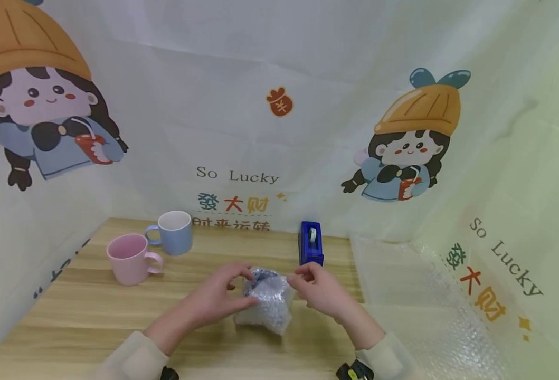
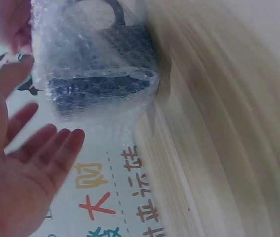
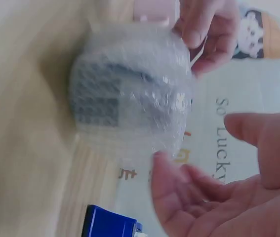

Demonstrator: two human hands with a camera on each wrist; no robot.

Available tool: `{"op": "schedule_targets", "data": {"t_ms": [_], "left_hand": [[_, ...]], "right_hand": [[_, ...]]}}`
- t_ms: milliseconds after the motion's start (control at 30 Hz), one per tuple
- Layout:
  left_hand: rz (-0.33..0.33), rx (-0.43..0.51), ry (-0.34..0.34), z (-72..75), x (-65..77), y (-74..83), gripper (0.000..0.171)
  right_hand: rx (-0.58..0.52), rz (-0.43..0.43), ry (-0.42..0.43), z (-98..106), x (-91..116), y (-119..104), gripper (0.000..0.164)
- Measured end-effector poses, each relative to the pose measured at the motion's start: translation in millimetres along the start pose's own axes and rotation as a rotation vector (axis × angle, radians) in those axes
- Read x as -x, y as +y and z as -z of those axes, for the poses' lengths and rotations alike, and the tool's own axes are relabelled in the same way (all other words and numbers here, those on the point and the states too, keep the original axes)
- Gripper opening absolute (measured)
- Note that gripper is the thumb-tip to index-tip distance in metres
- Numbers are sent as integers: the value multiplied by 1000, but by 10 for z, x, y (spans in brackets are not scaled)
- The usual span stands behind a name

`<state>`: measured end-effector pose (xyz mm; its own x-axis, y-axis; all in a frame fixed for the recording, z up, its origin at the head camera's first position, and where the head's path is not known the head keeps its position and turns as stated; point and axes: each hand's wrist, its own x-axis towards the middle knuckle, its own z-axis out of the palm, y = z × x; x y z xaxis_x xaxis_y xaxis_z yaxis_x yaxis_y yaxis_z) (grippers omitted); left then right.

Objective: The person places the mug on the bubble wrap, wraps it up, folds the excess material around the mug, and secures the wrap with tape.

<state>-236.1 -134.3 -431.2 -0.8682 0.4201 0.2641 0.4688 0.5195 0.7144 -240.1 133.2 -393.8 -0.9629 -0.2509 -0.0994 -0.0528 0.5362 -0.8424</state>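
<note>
A dark mug wrapped in bubble wrap stands on the wooden table between both hands. In the left wrist view its handle shows through the clear bubble wrap. My left hand curves loosely around the left side, thumb low at the front and fingers near the top. Relaxed, spread fingers of that hand appear beside the bundle in its wrist view. At the upper right edge of the wrap is my right hand, its fingertips right at the plastic. The right wrist view shows thumb and fingers of the right hand wide apart.
Left of the hands stand a pink mug and, behind it, a light blue mug. A blue tape dispenser sits at the back, beyond the right hand. Bubble wrap sheeting covers the table's right side. Printed cloth hangs around the table.
</note>
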Motion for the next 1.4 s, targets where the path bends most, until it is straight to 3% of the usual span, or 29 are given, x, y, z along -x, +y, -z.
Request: {"op": "schedule_targets", "data": {"t_ms": [100, 200, 300, 400, 600, 967, 1167, 1400], "left_hand": [[94, 46, 27, 35, 111, 43, 47], [243, 155, 13, -12, 231, 81, 61], [372, 259, 19, -90, 314, 111, 69], [422, 302, 60, -134, 320, 125, 64], [450, 234, 138, -159, 197, 74, 55], [469, 235, 268, -109, -269, -215, 44], [483, 232, 288, -70, -479, -314, 42], [485, 343, 279, -47, -593, -416, 49]], "right_hand": [[-80, -83, -110, -6, 188, 45, 73], [-261, -138, -225, -69, 275, 156, 86], [-457, -162, -296, -158, 284, 258, 86], [-579, -151, -290, -227, 262, 310, 80], [-583, -144, -203, -296, 111, 301, 74], [-549, -123, -43, -349, -403, 189, 56], [-525, -155, 26, -338, -622, 157, 48], [-583, -123, 53, -342, -781, 189, 47]]}}
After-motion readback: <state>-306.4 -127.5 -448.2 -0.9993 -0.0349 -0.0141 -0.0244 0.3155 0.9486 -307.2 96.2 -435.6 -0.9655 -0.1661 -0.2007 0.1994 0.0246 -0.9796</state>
